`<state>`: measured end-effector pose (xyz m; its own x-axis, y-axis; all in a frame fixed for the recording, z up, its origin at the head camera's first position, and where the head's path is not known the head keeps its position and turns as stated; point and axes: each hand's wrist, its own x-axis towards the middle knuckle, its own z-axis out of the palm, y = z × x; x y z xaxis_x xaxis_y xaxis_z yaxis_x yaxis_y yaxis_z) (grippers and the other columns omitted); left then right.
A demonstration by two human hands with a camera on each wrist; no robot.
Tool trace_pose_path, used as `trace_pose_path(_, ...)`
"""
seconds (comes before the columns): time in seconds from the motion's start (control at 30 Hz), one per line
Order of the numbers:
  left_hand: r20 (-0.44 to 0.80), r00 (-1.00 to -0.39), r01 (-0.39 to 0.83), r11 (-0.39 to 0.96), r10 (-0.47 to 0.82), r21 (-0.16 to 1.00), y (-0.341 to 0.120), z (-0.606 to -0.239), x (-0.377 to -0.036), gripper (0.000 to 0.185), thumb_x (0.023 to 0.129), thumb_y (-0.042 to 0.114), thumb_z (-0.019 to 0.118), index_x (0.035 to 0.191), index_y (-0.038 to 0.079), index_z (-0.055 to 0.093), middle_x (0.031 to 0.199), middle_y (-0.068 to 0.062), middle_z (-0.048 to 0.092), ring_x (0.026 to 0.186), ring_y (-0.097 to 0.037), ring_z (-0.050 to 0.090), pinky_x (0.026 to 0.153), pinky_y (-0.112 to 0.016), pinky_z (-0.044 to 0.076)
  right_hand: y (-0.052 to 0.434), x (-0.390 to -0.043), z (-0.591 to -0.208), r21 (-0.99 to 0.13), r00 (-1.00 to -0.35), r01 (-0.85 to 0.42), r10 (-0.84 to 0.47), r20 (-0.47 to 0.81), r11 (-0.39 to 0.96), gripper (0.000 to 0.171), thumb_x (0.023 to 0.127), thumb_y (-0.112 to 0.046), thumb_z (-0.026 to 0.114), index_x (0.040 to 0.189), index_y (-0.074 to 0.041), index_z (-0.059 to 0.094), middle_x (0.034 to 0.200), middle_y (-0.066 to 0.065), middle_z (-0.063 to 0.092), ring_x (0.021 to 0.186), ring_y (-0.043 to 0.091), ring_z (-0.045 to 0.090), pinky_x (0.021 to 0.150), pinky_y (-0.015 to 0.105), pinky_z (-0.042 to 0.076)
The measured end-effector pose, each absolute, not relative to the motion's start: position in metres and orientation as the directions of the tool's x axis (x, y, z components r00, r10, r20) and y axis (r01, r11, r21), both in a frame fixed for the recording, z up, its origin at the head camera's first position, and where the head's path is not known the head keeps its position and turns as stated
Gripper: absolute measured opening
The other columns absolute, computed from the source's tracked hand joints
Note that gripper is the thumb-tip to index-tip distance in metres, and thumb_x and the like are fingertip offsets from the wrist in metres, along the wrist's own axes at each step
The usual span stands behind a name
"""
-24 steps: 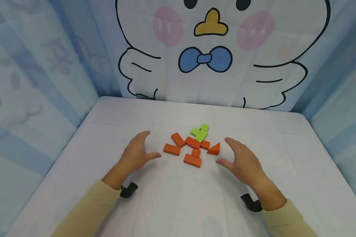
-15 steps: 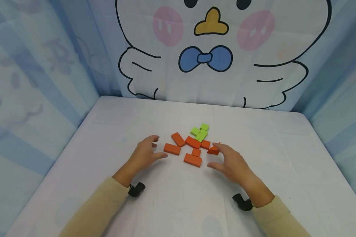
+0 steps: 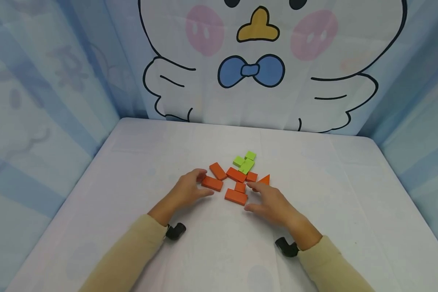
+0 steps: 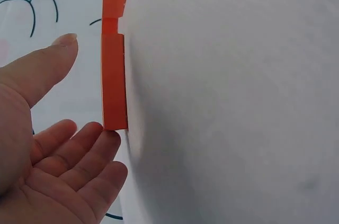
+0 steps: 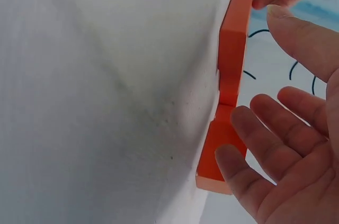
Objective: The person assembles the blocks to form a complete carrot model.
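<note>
My left hand [image 3: 186, 190] is beside a rectangular orange block [image 3: 212, 183], thumb and fingers apart around its left end. In the left wrist view, the fingertips [image 4: 110, 142] are right at the end of an orange block [image 4: 113, 83]. Opposite it, my right hand [image 3: 271, 202] spreads thumb and fingers just right of the front orange block [image 3: 235, 197] and a small orange block [image 3: 240, 187]. It partly hides an orange triangular block [image 3: 265, 179]. The right wrist view shows its fingers [image 5: 235, 168] overlapping an orange block [image 5: 212, 152], palm holding nothing.
Farther back lie more orange blocks: a slanted one [image 3: 217, 171], a long one [image 3: 236, 174] and a small one [image 3: 252, 177]. Several bright green blocks [image 3: 246, 166] sit behind them. A white cloth covers the table [image 3: 160, 146], and a printed curtain [image 3: 204, 97] stands behind it.
Both hands have moved inward toward the blocks, the left to the right and the right to the left. The blocks keep their layout.
</note>
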<state>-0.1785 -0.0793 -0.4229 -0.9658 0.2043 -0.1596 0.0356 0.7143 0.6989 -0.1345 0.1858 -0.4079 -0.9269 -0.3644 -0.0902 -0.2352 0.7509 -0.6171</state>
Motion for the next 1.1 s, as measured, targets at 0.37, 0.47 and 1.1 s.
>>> trace_pose_path(0.37,-0.140,-0.965,0.061,0.715,0.220,0.697,-0.062,-0.424,-0.186,0.065,0.083,0.025,0.085,0.135,0.002,0.055,0.124,-0.010,0.060,0.110,-0.023,0.056,0.099,-0.037,0.049,0.180,-0.134,-0.413,-0.606,-0.914,-0.232,-0.383,-0.131,0.761,0.063,0.090,-0.020,0.077,0.145,-0.003,0.051,0.140,0.009,0.058,0.128,0.026,0.054,0.108,0.048,0.040)
trace_pose_path(0.47,-0.140,-0.966,0.063,0.722,0.218,0.689,-0.058,-0.425,-0.187,0.064,0.083,0.025,0.085,0.134,0.001,0.055,0.126,-0.011,0.060,0.113,-0.023,0.056,0.101,-0.037,0.048,0.180,-0.133,-0.414,-0.616,-0.914,-0.228,-0.384,-0.132,0.754,0.062,0.090,-0.020,0.077,0.144,-0.003,0.051,0.139,0.008,0.059,0.127,0.025,0.055,0.108,0.047,0.041)
trace_pose_path(1.1,-0.137,-0.945,0.154,0.772,0.298,0.617,-0.060,-0.425,-0.190,0.059,0.085,0.022,0.082,0.133,0.003,0.055,0.124,-0.008,0.059,0.112,-0.022,0.053,0.099,-0.036,0.048,0.180,-0.129,-0.412,-0.647,-0.904,-0.228,-0.405,-0.136,0.728,0.052,0.090,-0.016,0.076,0.137,-0.004,0.058,0.113,-0.003,0.067,0.107,0.019,0.062,0.098,0.042,0.049)
